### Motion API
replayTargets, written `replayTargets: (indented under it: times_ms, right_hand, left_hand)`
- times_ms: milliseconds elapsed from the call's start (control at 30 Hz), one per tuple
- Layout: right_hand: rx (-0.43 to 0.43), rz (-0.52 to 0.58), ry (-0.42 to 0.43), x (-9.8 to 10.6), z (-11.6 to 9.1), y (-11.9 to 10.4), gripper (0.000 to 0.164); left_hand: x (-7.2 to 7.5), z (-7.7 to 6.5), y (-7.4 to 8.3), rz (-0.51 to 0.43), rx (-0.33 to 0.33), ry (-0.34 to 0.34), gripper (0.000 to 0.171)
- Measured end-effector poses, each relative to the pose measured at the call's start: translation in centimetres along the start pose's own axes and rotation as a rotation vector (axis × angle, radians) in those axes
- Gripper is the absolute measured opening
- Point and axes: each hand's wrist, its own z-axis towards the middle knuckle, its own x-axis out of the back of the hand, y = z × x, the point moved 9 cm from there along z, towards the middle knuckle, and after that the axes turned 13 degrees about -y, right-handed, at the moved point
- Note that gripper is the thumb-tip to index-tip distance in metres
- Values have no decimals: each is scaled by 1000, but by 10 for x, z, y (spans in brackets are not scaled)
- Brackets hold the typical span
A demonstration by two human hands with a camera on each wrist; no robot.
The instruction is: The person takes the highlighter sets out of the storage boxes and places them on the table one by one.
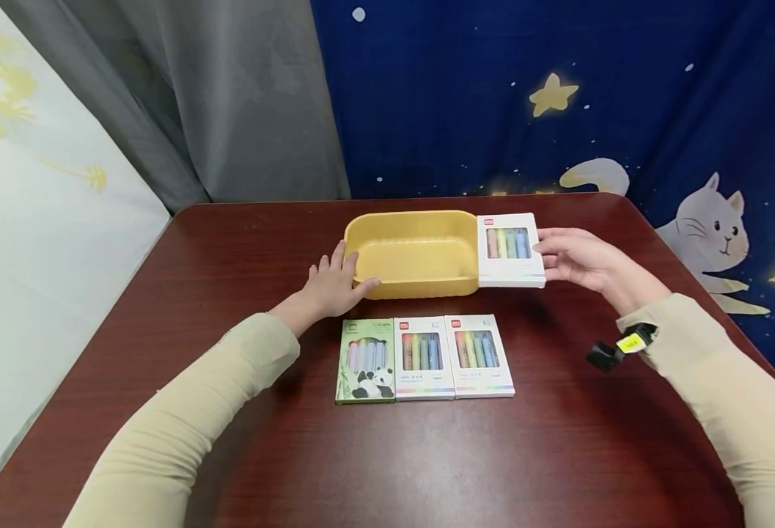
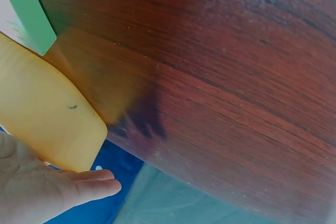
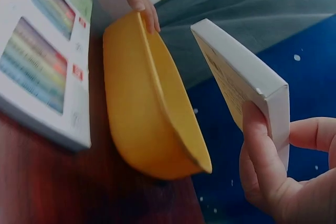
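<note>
My right hand (image 1: 578,257) pinches a white box of colored pens (image 1: 511,273) by its right edge. The box is held up beside the right end of a yellow plastic basket (image 1: 413,291); the right wrist view shows it off the table, thumb on one side and fingers on the other. My left hand (image 1: 331,284) rests on the basket's left rim with its fingers spread. In front of the basket lie a green panda box (image 1: 361,389) and two white pen boxes, the middle one (image 1: 424,389) and the right one (image 1: 483,385), side by side.
The dark red wooden table (image 1: 427,462) runs beneath everything. Behind its far edge hang a grey curtain (image 1: 255,103) and a blue starry curtain (image 1: 440,95). A black strap with a yellow tag (image 1: 631,342) sits on my right wrist.
</note>
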Motion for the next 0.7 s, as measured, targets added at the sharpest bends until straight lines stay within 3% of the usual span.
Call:
replayTargets:
  times_ms: [200, 500, 700]
  right_hand:
    - [-39, -32, 1, 17, -20, 15, 60]
    - [-90, -199, -1, 42, -40, 43, 43]
    - [-153, -271, -67, 43, -47, 67, 54]
  left_hand:
    - [0, 0, 0, -5, 1, -5, 82]
    - [-1, 1, 0, -2, 3, -1, 83]
    - [-1, 2, 0, -5, 3, -2, 83]
